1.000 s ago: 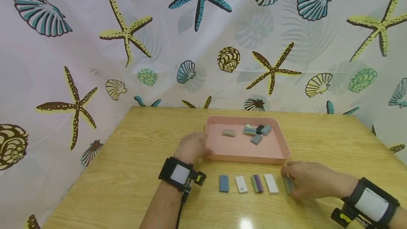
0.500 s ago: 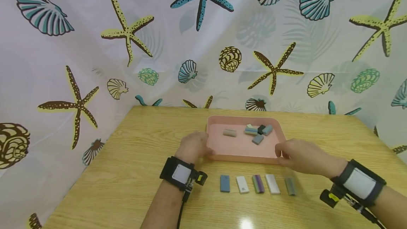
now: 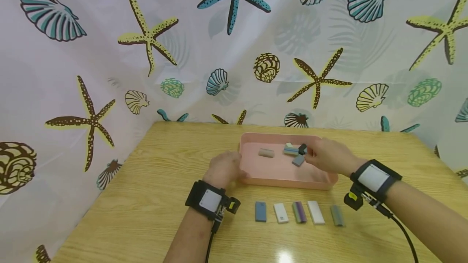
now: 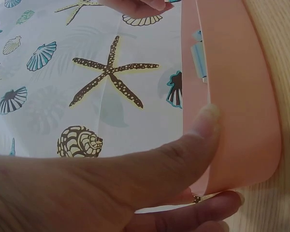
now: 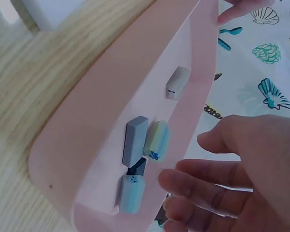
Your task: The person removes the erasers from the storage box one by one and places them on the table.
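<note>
My left hand (image 3: 223,169) grips the left wall of a pink tray (image 3: 285,182), its thumb on the rim and fingers outside. Over the tray's right side hovers my right hand (image 3: 330,156), fingers loosely bent and holding nothing in the right wrist view. Close to its fingertips lie a pale blue eraser (image 5: 132,193), a dark eraser (image 5: 137,167), a grey eraser (image 5: 135,141) and a striped eraser (image 5: 157,140). A beige-grey eraser (image 3: 266,153) lies alone toward the tray's left.
In front of the tray, a row on the wooden table (image 3: 146,198) holds a blue eraser (image 3: 261,212), two white erasers (image 3: 280,213), a purple-and-green striped eraser (image 3: 299,212) and a grey-green eraser (image 3: 337,216). A patterned curtain (image 3: 183,52) hangs behind.
My right hand has left the grey-green eraser at the row's right end, rising past the tray's front right corner to over the tray's right side. My left hand stays on the tray.
</note>
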The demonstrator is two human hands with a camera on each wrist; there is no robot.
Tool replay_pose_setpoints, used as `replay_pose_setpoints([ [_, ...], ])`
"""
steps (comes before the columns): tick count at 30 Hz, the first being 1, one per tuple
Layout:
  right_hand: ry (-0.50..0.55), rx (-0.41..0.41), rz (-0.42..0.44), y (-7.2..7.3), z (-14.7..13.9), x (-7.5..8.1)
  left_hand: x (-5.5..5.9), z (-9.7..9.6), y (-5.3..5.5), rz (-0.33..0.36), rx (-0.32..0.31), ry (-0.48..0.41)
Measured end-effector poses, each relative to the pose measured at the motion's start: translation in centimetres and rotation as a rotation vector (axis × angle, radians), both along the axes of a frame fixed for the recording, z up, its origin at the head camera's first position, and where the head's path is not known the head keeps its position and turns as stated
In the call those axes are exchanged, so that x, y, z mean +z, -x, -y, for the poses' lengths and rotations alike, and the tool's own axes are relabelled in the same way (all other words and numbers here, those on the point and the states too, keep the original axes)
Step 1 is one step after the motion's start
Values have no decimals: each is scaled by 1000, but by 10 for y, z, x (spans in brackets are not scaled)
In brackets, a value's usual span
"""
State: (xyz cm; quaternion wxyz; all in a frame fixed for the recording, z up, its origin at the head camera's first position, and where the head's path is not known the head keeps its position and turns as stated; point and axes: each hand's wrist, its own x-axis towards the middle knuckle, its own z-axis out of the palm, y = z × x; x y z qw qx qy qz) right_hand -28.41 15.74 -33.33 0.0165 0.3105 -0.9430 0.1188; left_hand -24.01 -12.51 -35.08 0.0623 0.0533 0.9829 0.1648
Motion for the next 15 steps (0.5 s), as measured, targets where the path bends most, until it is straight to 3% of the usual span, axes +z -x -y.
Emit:
replay_pose_setpoints([
  [10,-52,-95,-3,23,29,-5,2,1,0,3,1,16],
  [15,-81,-131,-67,33,40,-13,1,0,0,8,0,15],
])
